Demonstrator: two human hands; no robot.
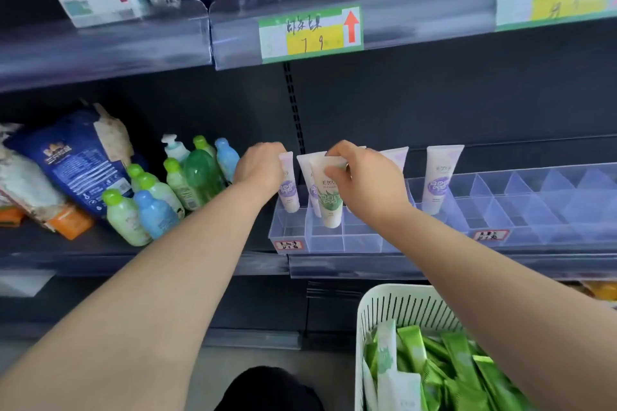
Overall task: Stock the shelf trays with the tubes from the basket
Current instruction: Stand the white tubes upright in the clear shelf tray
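Observation:
A clear divided tray (334,238) sits on the middle shelf. My left hand (258,168) grips the top of a purple-label tube (288,192) standing cap down in the tray's left end. My right hand (365,177) pinches the top of a green-label tube (329,200), its cap down in a tray cell. Another purple tube (312,190) stands just behind it. One more purple tube (437,177) stands further right, and another (395,157) shows behind my right hand. The white basket (400,307) at lower right holds several green tubes (450,364).
Small green and blue bottles (160,197) crowd the shelf left of the tray, beside a blue bag (76,163). A second clear tray (547,207) with open cells runs to the right. The upper shelf edge carries price tags (310,33) and snack bags above.

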